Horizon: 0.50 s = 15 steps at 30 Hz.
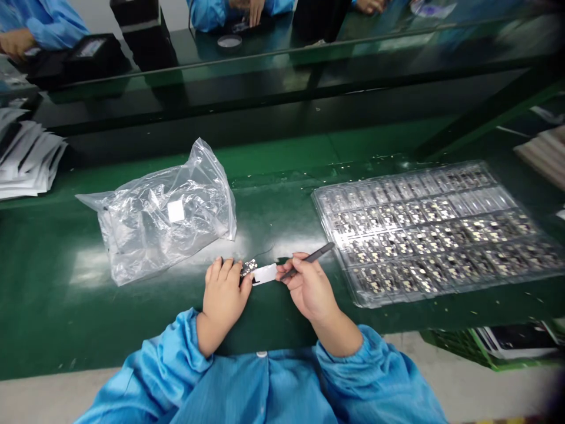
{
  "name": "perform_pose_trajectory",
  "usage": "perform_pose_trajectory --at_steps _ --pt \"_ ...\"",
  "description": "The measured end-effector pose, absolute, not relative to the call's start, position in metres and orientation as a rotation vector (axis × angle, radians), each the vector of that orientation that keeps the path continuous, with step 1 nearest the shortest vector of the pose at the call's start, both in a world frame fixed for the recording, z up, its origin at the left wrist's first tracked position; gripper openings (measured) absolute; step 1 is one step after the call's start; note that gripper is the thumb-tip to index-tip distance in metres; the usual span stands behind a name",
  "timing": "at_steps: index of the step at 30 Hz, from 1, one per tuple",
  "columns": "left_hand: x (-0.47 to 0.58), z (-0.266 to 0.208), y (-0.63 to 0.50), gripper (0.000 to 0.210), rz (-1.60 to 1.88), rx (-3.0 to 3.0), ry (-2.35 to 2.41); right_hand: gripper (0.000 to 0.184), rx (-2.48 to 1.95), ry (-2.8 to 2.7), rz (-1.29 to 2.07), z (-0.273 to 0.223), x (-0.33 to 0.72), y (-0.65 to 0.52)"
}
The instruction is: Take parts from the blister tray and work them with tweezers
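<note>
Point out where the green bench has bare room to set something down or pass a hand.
Bare green bench lies left of the left hand, below the plastic bag; another strip runs between bag and parts tray. It is crowded around the right hand with its tweezers and white label, close to the tray.

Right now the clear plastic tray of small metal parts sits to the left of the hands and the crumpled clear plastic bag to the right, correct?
Not quite: the head view shows them swapped. The clear plastic tray of small metal parts lies right of the hands, the crumpled clear plastic bag left.
</note>
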<state>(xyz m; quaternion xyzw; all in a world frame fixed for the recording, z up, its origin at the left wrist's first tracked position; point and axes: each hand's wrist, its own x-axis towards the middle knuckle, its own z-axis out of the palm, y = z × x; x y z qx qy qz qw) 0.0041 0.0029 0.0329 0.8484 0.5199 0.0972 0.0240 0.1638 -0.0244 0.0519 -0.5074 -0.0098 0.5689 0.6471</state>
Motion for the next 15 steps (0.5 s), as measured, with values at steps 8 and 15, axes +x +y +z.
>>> perform_pose_trajectory --at_steps 8,15 --pt "0.002 0.034 0.004 0.027 0.36 2.671 1.54 0.032 -1.699 -0.31 1.358 0.049 0.161 -0.03" --pt "0.0 0.036 0.006 0.018 0.409 2.656 1.416 0.022 -1.93 -1.049 1.314 0.059 0.146 -0.016"
